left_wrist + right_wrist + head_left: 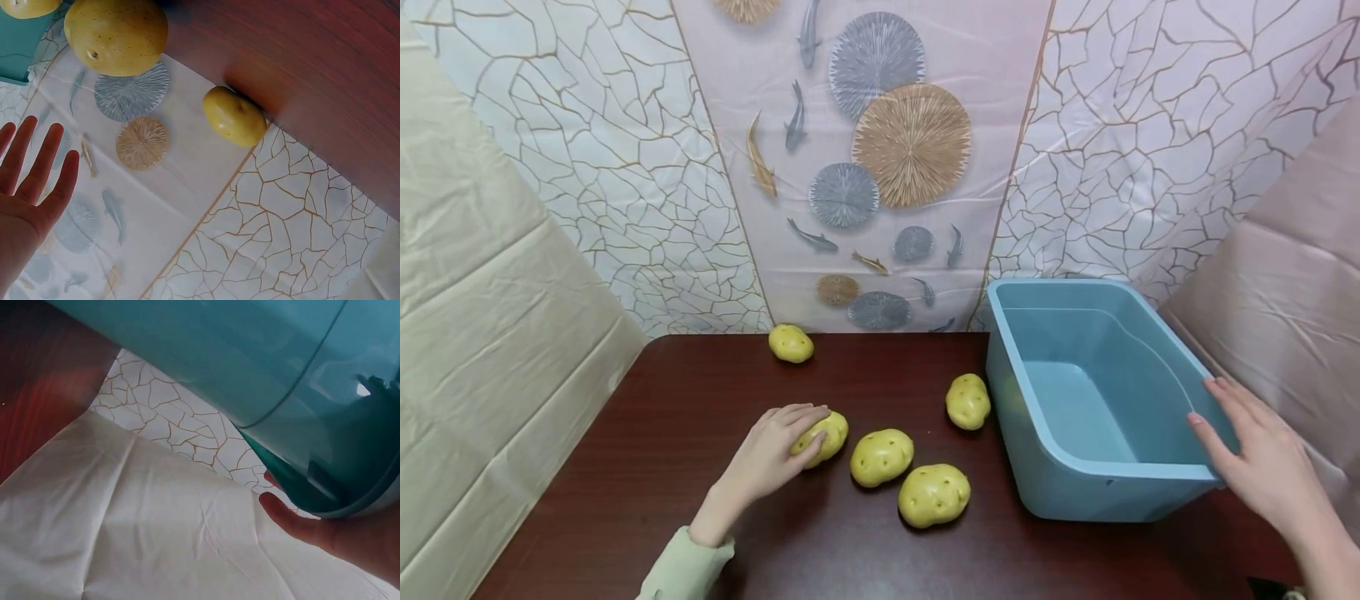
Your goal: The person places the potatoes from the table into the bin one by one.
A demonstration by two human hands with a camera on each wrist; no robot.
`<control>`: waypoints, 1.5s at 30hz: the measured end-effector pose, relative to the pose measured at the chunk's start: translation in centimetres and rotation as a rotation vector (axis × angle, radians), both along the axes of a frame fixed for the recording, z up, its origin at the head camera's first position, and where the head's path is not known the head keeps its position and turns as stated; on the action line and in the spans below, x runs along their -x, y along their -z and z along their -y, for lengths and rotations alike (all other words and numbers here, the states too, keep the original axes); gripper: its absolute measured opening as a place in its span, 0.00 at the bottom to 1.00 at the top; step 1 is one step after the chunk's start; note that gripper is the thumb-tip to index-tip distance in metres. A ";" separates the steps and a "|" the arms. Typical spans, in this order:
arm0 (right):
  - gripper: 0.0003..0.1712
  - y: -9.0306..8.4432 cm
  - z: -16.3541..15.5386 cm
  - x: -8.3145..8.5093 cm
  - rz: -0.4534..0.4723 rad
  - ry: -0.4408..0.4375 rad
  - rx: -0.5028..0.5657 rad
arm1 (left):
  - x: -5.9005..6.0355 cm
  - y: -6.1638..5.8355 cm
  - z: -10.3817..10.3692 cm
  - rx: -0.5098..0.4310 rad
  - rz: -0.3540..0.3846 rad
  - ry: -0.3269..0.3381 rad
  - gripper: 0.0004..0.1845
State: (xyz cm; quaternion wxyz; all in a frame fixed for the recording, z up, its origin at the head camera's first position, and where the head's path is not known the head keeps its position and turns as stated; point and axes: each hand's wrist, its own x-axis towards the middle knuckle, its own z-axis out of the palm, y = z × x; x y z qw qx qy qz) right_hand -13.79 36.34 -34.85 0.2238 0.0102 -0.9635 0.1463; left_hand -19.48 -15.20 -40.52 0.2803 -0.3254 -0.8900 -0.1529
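Over a yellow potato (832,435) near the table's middle is my left hand (775,450), which overlaps it in the head view. In the left wrist view the fingers (47,159) are straight and spread, with a large potato (117,34) above them. Two more potatoes, one (882,457) and another (934,496), lie just right of that hand. My right hand (1262,450) is at the right rim of a blue plastic tub (1011,358), fingers extended and thumb apart. The right wrist view shows the thumb (287,515) beside the tub's rim.
One potato (791,343) lies by the back edge of the dark wooden table (647,442). Another potato (967,402) sits close to the tub's left wall. Patterned cloth (880,275) hangs behind, with plain cloths (490,333) at both sides.
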 end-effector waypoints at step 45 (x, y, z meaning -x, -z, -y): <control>0.43 -1.2 0.4 2.4 0.338 -0.148 -0.118 | 5.9 -0.4 2.5 -0.018 0.058 -0.039 0.14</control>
